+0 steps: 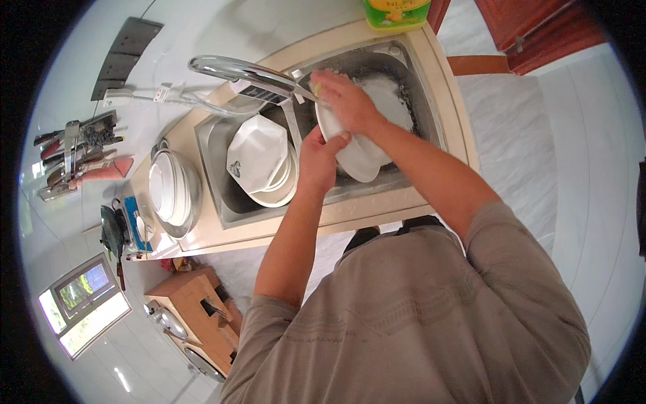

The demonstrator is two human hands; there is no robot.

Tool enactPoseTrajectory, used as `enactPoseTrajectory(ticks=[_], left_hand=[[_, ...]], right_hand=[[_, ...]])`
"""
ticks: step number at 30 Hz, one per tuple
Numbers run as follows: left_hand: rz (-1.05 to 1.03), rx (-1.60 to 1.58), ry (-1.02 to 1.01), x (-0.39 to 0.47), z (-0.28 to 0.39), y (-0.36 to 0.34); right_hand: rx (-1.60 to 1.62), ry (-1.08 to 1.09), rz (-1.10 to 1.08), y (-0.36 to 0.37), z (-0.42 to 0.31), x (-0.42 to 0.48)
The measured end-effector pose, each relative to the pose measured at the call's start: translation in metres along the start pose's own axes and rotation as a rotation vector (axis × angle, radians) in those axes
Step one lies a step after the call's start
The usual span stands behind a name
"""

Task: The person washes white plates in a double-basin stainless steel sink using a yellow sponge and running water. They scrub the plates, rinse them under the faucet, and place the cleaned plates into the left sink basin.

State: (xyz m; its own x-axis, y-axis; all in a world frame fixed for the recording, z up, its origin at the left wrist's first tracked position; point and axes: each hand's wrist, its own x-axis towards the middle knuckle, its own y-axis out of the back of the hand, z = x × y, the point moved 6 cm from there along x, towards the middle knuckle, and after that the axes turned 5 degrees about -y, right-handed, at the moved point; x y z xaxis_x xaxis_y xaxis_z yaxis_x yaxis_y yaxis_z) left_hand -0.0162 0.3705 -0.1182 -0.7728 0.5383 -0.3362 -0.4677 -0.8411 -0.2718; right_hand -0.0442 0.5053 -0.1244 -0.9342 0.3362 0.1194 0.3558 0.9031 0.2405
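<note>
Over the right basin of the stainless steel sink (pixel 434 116), my left hand (pixel 321 159) grips the near-left rim of a white oval plate (pixel 361 164), thumb on top. The plate is tilted. My right hand (pixel 351 101) lies across its upper part, the fingers around a small yellow-green piece, seemingly a sponge (pixel 317 90), mostly hidden. A chrome faucet (pixel 242 68) reaches over the sink, its spout end just left of my right fingers. Below the plate, white suds or a submerged white dish (pixel 388 98) show in the basin; I cannot tell which.
In the left basin, a white angular bowl (pixel 257 151) rests on stacked white plates (pixel 280 197). A metal basin (pixel 194 202) of white dishes (pixel 171 187) stands left on the counter. Knives (pixel 73 146) hang on the wall. A green detergent container (pixel 396 17) stands at the counter's far right corner.
</note>
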Motion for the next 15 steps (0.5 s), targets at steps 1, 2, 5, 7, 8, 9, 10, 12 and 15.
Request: enactPoseTrajectory(ticks=[1,2,5,7,8,9,10,12,15], left_hand=[[-0.001,-0.016,-0.004,0.003,-0.003,0.008],[0.087,-0.071,-0.009,0.006,-0.006,0.020],[0.059,-0.050,-0.007,0.000,0.001,0.012],[0.026,-0.076,0.051,-0.011,0.008,-0.005],[0.011,-0.069,0.044,-0.014,0.007,-0.013],[0.009,-0.068,0.035,-0.015,0.006,-0.016],[-0.001,-0.076,0.026,-0.011,0.005,-0.016],[0.002,-0.010,0.027,-0.004,-0.002,-0.008],[0.077,-0.057,0.054,0.008,-0.003,0.006]], right_hand=[[-0.028,0.094,-0.046,-0.010,-0.018,-0.016],[-0.080,0.159,-0.088,-0.017,-0.033,-0.030],[-0.113,0.151,-0.082,-0.012,-0.029,-0.032],[-0.125,0.011,-0.063,0.001,-0.003,-0.010],[0.083,-0.194,-0.127,0.010,0.031,0.012],[0.294,-0.395,-0.203,0.011,0.045,0.023],[0.244,-0.343,-0.160,0.012,0.045,0.023],[0.139,-0.237,-0.080,0.008,0.035,0.019],[-0.090,0.089,-0.049,-0.011,-0.015,-0.014]])
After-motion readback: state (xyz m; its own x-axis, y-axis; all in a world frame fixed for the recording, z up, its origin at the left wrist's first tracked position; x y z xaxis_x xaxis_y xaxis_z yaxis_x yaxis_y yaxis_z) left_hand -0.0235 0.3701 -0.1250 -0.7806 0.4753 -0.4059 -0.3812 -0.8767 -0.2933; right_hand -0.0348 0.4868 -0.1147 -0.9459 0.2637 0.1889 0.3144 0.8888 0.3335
